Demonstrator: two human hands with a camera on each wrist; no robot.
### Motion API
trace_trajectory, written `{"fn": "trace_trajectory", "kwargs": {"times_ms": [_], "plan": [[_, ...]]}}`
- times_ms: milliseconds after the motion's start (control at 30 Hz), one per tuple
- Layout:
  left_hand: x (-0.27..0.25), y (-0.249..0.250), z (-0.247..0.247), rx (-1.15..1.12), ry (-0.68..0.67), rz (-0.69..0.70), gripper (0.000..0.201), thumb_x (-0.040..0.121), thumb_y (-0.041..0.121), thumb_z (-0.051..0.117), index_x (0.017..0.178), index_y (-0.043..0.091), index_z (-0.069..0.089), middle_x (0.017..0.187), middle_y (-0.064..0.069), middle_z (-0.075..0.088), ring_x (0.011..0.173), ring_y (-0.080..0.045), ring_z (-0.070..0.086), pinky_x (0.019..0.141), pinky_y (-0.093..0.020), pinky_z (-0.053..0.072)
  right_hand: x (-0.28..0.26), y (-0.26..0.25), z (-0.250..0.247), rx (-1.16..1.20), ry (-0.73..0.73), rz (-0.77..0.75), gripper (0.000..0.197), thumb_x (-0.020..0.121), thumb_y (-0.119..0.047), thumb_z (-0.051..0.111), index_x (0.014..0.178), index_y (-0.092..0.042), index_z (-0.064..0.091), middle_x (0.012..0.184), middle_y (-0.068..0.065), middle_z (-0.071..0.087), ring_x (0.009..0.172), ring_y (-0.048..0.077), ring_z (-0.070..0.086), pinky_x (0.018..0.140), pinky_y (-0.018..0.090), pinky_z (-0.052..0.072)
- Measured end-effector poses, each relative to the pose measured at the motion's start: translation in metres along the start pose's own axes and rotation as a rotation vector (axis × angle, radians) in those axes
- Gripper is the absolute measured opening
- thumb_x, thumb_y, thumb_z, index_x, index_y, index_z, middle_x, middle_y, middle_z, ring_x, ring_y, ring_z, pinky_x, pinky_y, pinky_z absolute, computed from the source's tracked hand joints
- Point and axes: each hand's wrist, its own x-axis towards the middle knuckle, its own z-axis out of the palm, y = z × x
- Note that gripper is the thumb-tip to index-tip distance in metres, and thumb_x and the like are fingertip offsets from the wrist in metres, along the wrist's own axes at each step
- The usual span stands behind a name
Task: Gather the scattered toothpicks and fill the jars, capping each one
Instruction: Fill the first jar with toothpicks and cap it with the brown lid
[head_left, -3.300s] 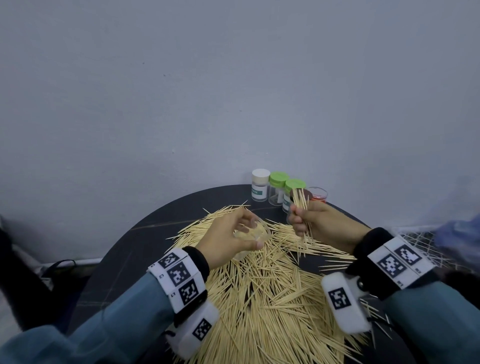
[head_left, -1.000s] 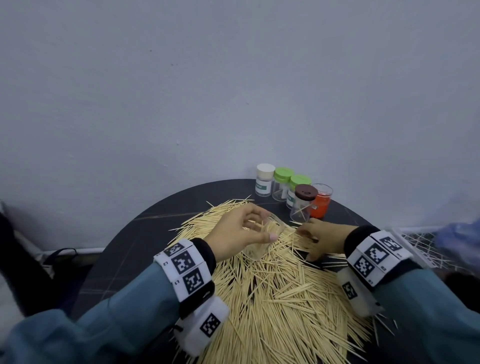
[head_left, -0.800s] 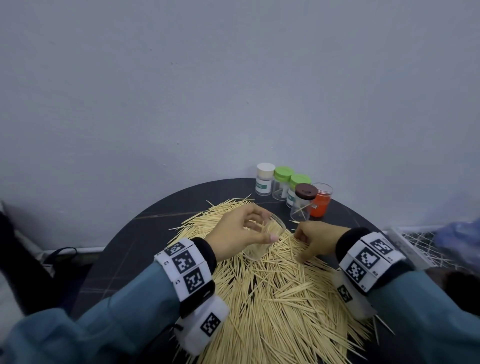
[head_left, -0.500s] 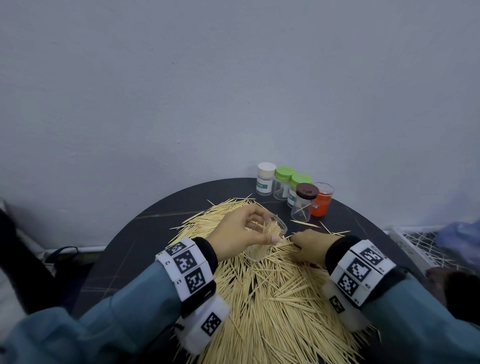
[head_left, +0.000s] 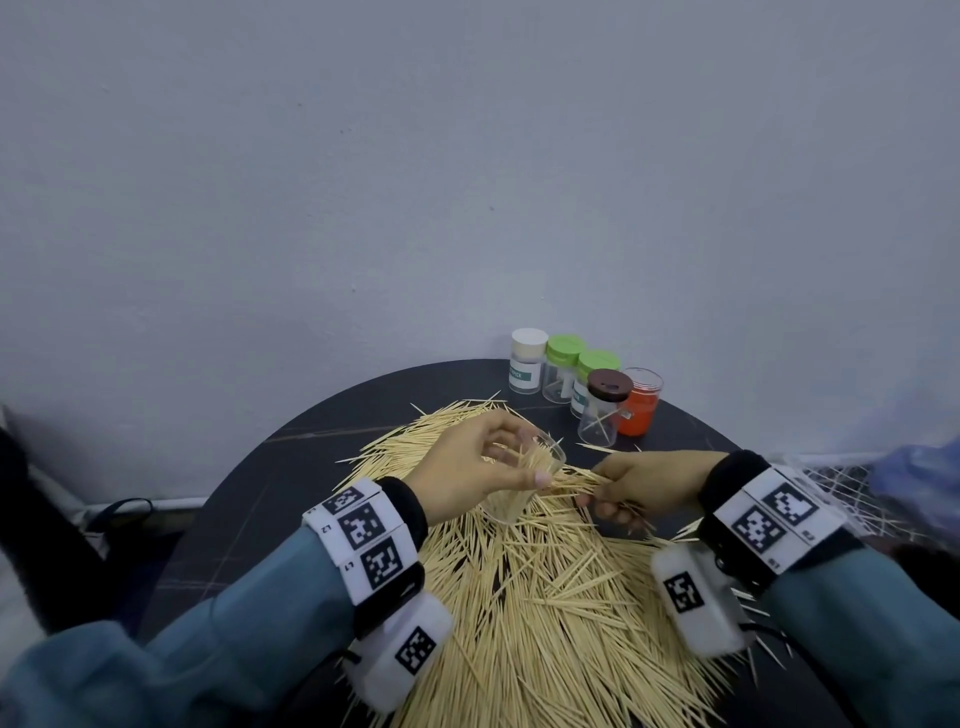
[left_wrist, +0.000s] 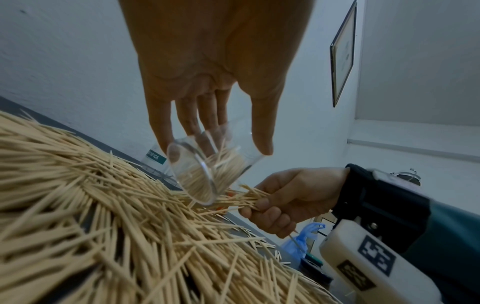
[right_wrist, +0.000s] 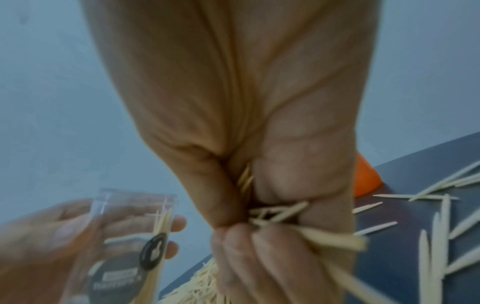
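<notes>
My left hand (head_left: 483, 467) grips a clear uncapped jar (head_left: 519, 483) partly filled with toothpicks, tilted with its mouth toward the right; the same jar (left_wrist: 207, 170) shows its base in the left wrist view. My right hand (head_left: 631, 491) grips a bundle of toothpicks (head_left: 571, 483) just right of the jar mouth, their tips pointing at it. In the right wrist view the bundle (right_wrist: 298, 222) sticks out of my closed fingers, the jar (right_wrist: 130, 236) to the left. A thick heap of loose toothpicks (head_left: 545, 597) covers the round dark table (head_left: 249, 519) below both hands.
At the table's back edge stand a white-capped jar (head_left: 527, 361), two green-capped jars (head_left: 563, 369), a brown-capped jar (head_left: 605, 408) with a few toothpicks, and an orange-filled open jar (head_left: 641, 402). A wire rack (head_left: 831, 499) lies off the table's right. The wall is close behind.
My right hand went down onto the heap, closed on a bundle and has lifted it toward the jar mouth. My left hand kept the tilted jar nearly still.
</notes>
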Motion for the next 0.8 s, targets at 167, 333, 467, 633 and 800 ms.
{"fn": "trace_trajectory", "kwargs": {"times_ms": [167, 333, 467, 633, 800], "plan": [[0.001, 0.0, -0.001, 0.003, 0.011, -0.011, 0.046, 0.074, 0.023, 0.077, 0.115, 0.019, 0.057, 0.105, 0.01, 0.061, 0.092, -0.001, 0.059, 0.07, -0.008, 0.048, -0.001, 0.004, -0.005, 0.202, -0.023, -0.064, 0.028, 0.1, -0.005, 0.029, 0.08, -0.012, 0.047, 0.061, -0.001, 0.039, 0.047, 0.005, 0.037, 0.046, 0.015, 0.032], [0.001, -0.002, -0.003, -0.008, 0.106, -0.031, 0.041, 0.073, 0.023, 0.078, 0.108, 0.023, 0.057, 0.101, 0.012, 0.06, 0.087, -0.002, 0.058, 0.063, -0.005, 0.045, -0.003, 0.003, -0.011, 0.521, 0.047, -0.251, 0.028, 0.1, -0.002, 0.026, 0.079, -0.01, 0.043, 0.053, -0.003, 0.04, 0.042, 0.005, 0.036, 0.042, 0.014, 0.032], [0.001, -0.003, -0.002, 0.011, 0.056, -0.051, 0.044, 0.073, 0.022, 0.077, 0.111, 0.021, 0.056, 0.1, 0.012, 0.058, 0.087, 0.0, 0.057, 0.066, -0.01, 0.045, -0.002, -0.012, -0.008, 0.893, 0.193, -0.558, 0.027, 0.099, -0.001, 0.024, 0.08, -0.01, 0.041, 0.051, -0.003, 0.039, 0.043, 0.006, 0.036, 0.042, 0.014, 0.032], [0.0, -0.001, 0.006, -0.022, -0.07, -0.061, 0.043, 0.074, 0.019, 0.076, 0.113, 0.019, 0.057, 0.104, 0.008, 0.06, 0.094, -0.005, 0.06, 0.078, -0.018, 0.049, 0.004, -0.027, 0.011, 1.05, 0.32, -0.786, 0.026, 0.1, -0.004, 0.022, 0.083, -0.011, 0.042, 0.054, -0.003, 0.046, 0.048, 0.008, 0.045, 0.049, 0.017, 0.042], [0.001, 0.004, 0.008, -0.146, -0.062, -0.013, 0.057, 0.076, 0.013, 0.074, 0.128, 0.021, 0.051, 0.107, 0.001, 0.062, 0.098, -0.012, 0.062, 0.084, -0.013, 0.048, 0.012, -0.021, 0.037, 0.716, 0.46, -0.774, 0.016, 0.099, -0.02, 0.032, 0.098, -0.016, 0.048, 0.095, 0.006, 0.067, 0.099, 0.019, 0.063, 0.095, 0.037, 0.046]]}}
